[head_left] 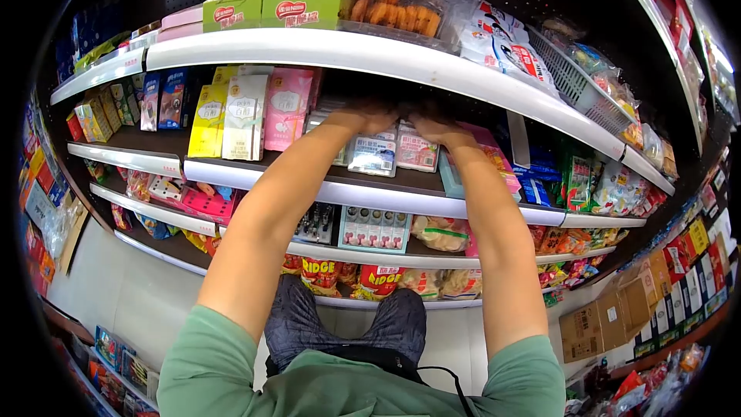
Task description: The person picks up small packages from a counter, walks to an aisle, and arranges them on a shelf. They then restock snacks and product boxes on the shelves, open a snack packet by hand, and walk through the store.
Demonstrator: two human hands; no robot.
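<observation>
Both arms reach into the middle shelf, under the white-edged shelf above. My left hand is over the back of a row of small flat packs, just behind a blue-and-white pack. Close beside it, my right hand lies above and behind a pink-and-white pack of the same shape. Deep shadow covers the fingers of both hands, so I cannot make out whether they grip anything. A light teal box stands right of the pink pack.
Yellow, white and pink boxes stand left of my arms. Above, the shelf edge overhangs, holding green boxes and a basket. Bagged snacks sit low, by my knees. Cartons stand right.
</observation>
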